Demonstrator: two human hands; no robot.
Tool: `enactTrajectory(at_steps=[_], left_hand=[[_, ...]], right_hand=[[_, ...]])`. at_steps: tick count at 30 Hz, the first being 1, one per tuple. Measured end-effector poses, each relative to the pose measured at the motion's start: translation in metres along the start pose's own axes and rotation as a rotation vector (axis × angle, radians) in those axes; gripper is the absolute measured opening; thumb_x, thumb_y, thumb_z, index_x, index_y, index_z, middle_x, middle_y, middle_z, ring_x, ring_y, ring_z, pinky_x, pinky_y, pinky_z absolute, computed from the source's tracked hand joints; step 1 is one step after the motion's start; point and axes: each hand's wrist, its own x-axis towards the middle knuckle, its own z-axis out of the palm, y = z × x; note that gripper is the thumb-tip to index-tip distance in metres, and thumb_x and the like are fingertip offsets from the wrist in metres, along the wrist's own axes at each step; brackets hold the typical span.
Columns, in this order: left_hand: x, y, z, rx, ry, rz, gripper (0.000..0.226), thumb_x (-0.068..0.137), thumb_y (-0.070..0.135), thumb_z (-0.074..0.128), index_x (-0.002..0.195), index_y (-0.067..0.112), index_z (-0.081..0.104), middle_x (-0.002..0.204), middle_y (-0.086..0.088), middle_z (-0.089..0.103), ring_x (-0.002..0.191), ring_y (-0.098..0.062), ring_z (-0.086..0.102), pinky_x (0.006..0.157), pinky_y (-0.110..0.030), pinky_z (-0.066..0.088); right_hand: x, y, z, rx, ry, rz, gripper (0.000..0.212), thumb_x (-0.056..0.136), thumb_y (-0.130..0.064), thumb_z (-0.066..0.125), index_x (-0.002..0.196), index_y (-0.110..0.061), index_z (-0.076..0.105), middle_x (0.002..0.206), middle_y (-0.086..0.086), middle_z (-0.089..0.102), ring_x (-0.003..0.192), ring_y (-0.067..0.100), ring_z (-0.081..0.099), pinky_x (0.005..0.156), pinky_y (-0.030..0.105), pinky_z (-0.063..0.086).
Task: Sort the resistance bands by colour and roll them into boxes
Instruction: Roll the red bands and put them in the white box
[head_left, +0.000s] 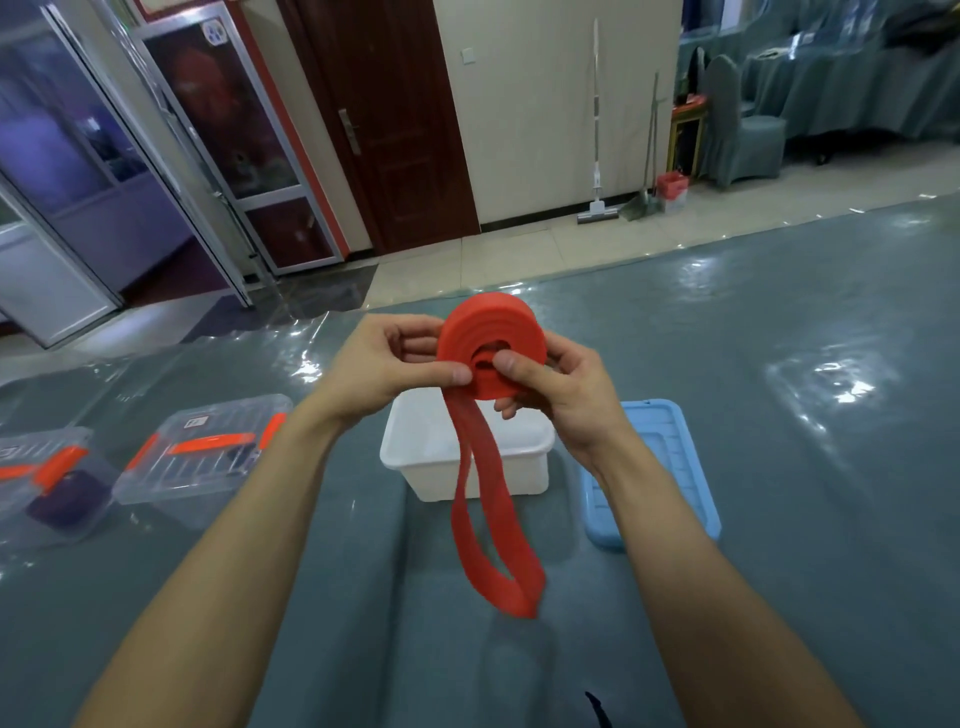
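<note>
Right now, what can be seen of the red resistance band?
The red resistance band is a flat, matte, rubbery-looking strip. Most of it is wound into a tight coil, held up facing the camera above the open white box. A loose doubled tail hangs from the coil, ending in a loop. The left hand pinches the coil's left edge; the right hand holds it, thumb near its centre.

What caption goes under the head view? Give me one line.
Left hand and right hand hold a half-rolled red band, its loose loop hanging, above a lidless white box and blue lid.
</note>
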Motion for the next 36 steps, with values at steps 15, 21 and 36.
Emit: enactTrajectory(at_steps=[15, 21, 36], left_hand=[[0.012, 0.036, 0.0, 1.094, -0.362, -0.075, 0.052, 0.048, 0.069, 0.089, 0.086, 0.033, 0.082, 0.072, 0.021, 0.077, 0.068, 0.0, 0.073, 0.07, -0.039, 0.065], [-0.004, 0.002, -0.018, 0.546, -0.198, -0.114, 0.058, 0.051, 0.057, 0.105, 0.098, 0.031, 0.084, 0.091, 0.004, 0.084, 0.088, -0.016, 0.082, 0.087, -0.038, 0.068], [-0.012, -0.019, -0.014, 0.071, 0.004, -0.116, 0.066, 0.051, 0.042, 0.109, 0.109, 0.021, 0.086, 0.107, -0.015, 0.084, 0.1, -0.029, 0.083, 0.086, -0.03, 0.065]], right_hand=[[-0.013, -0.001, 0.008, -0.761, -0.266, 0.201, 0.043, 0.077, -0.029, 0.098, 0.109, -0.026, 0.069, 0.074, -0.013, 0.077, 0.054, 0.022, 0.074, 0.051, 0.024, 0.055], [-0.013, 0.004, -0.002, -0.564, -0.187, 0.14, 0.043, 0.08, -0.024, 0.096, 0.118, -0.02, 0.076, 0.061, 0.011, 0.074, 0.052, 0.027, 0.071, 0.054, 0.031, 0.058], [-0.008, 0.033, -0.016, 0.068, -0.127, 0.123, 0.036, 0.087, -0.017, 0.081, 0.121, -0.004, 0.072, 0.103, 0.011, 0.075, 0.066, 0.031, 0.075, 0.067, 0.036, 0.064]])
